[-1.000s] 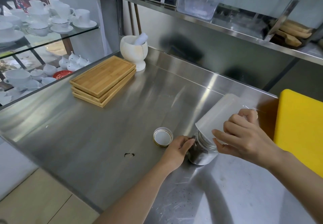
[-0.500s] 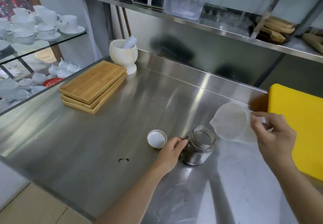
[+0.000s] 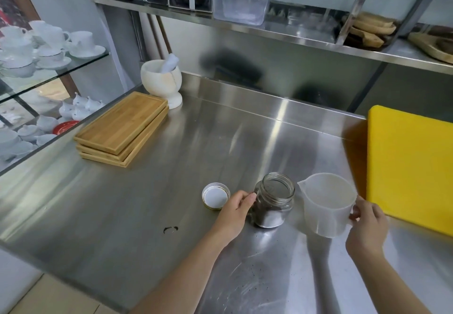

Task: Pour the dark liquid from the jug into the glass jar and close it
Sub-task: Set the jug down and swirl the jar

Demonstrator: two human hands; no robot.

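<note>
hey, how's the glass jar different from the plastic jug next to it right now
The glass jar is clear glass and holds dark contents in its lower part; the plastic jug is cloudy white and looks empty. The jar is smaller with a narrower mouth; the jug is taller with a pouring spout. The left hand steadies the jar, the right hand holds the jug. Both stand upright and open-topped.

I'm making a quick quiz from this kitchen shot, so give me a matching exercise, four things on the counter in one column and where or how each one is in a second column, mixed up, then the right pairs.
Things:
1. glass jar
2. plastic jug
3. jar lid
4. mortar

Places or states:
A. lying inside-up on the counter, left of the left hand
B. upright, empty-looking, handle in the right hand
C. at the back, behind the stacked wooden trays
D. open, dark contents at the bottom, steadied by the left hand

Pairs: 1-D, 2-B, 3-A, 4-C
</note>
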